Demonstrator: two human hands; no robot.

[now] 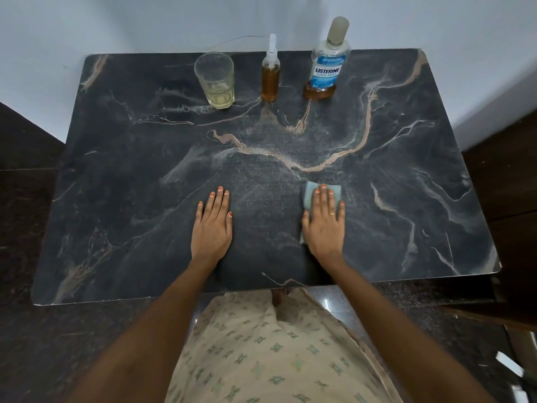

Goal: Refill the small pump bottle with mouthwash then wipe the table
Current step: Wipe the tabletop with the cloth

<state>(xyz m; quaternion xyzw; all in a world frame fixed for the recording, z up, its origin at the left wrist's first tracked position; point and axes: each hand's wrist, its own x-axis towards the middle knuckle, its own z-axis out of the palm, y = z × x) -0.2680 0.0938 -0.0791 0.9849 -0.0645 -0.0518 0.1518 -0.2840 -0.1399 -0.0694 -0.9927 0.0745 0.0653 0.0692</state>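
A small pump bottle (270, 74) with a white spray top stands at the back of the dark marble table (145, 175), nearly full of amber liquid. To its right stands the mouthwash bottle (328, 62), capped, with a blue label and a little amber liquid at the bottom. My right hand (324, 225) lies flat on a folded grey-blue cloth (308, 196) near the table's front. My left hand (213, 225) rests flat on the bare tabletop, fingers spread, holding nothing.
A clear drinking glass (216, 80) with a little pale liquid stands left of the pump bottle. A white wall runs behind the table, with a thin cable along it. Dark wooden furniture (505, 175) sits to the right. Dark floor surrounds the table.
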